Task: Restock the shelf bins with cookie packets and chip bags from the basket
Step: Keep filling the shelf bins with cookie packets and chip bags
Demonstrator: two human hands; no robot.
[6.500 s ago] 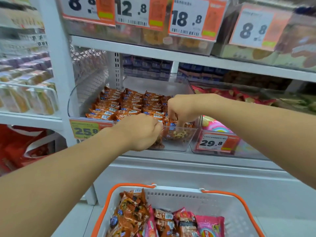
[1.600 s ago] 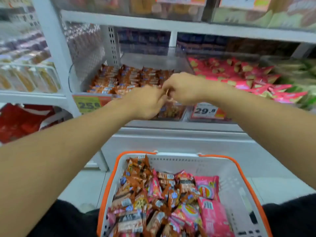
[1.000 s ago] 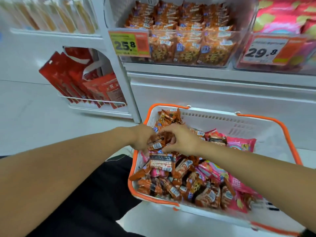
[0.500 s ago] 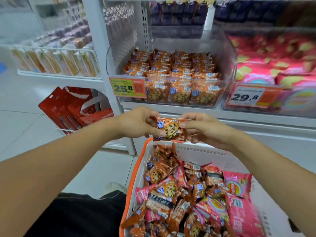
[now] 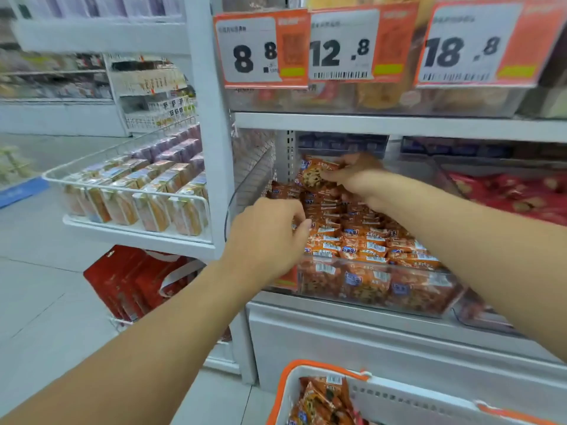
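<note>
My right hand (image 5: 352, 176) has carried the cookie packet (image 5: 316, 174) from above the basket (image 5: 306, 381) to the clear bin's (image 5: 377, 289) back, grip pinching it, while my left hand (image 5: 267, 237), fingers loosely curled, now touches the stacked packets.

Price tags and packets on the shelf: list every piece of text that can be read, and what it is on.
"8.8": left price tag on the upper shelf.
"12.8": middle price tag.
"18.8": right price tag.
Small print and barcodes on these three tags: too blurred to read.
Cookie packets in the clear bin: blue logos and barcodes, unreadable.
Orange tag on the bin front: hidden behind the left hand.
</note>
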